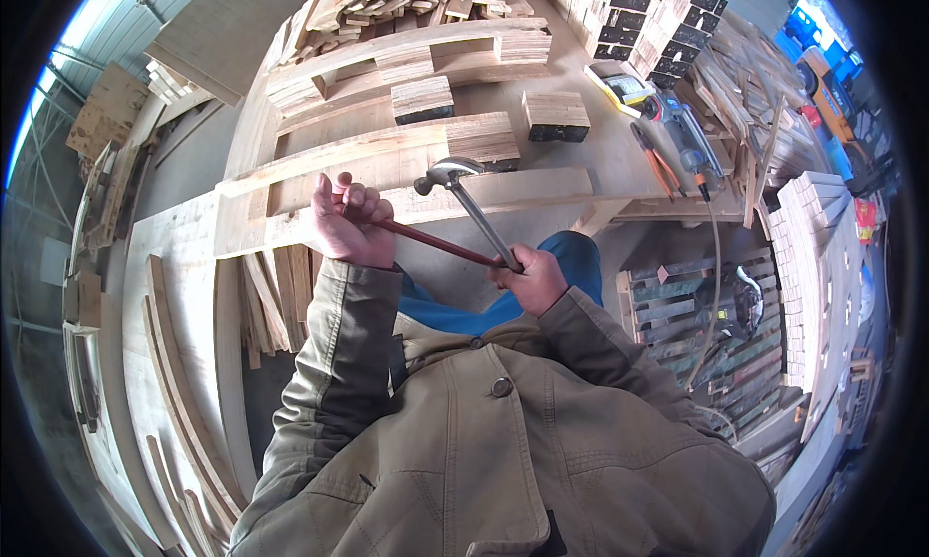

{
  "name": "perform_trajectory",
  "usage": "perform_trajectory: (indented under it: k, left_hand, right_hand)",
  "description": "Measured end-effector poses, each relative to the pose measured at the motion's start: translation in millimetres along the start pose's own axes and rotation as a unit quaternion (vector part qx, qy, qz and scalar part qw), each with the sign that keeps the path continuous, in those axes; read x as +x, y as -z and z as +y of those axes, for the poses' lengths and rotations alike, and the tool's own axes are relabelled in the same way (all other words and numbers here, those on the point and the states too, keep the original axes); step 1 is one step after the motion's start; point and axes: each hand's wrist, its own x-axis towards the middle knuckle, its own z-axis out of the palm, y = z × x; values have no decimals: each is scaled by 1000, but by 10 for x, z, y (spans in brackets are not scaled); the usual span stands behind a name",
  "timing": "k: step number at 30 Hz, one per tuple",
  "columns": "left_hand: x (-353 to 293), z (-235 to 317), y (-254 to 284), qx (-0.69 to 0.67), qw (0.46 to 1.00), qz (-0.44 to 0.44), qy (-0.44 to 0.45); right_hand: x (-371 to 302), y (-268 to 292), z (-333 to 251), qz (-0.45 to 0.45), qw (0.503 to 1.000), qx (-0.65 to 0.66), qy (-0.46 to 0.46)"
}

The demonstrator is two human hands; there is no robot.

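My right hand (535,281) is closed round the lower shaft of a claw hammer (473,209). Its metal head tilts up and away from me, over the near edge of the wooden pallet (552,185). From my left hand (350,223) a thin reddish-brown bar (435,240) slants down to my right hand, where its far end meets the fingers. The left fingers are curled round the near part of this bar, with the thumb sticking up. Both hands are in front of my body, just off the pallet's near edge.
Wood blocks (556,117) sit on the pallet. Offcuts (406,3) are heaped behind it, beside stacked blocks (629,15). Orange-handled pliers (658,165) and a corded power tool (689,141) lie at the right. A circular saw (740,301) rests on slats, its cable (718,267) hanging nearby.
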Motion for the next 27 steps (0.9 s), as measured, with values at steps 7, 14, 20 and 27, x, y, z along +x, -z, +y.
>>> perform_trajectory:
  k: [7, 14, 20, 27]
  left_hand:
    - [-266, -289, 6, 64, 998, 5, 2]
    - [-172, -129, -144, 131, 989, -43, -47]
    - [259, 72, -547, 148, 977, -72, -133]
    - [882, 69, -1221, 206, 944, -157, -204]
  right_hand:
    - [-126, 48, -152, -2, 999, -32, -3]
    - [-230, 212, -192, 22, 998, 64, -8]
    - [-58, 805, 28, 81, 967, 225, -92]
    - [216, 991, 457, 104, 912, 371, -138]
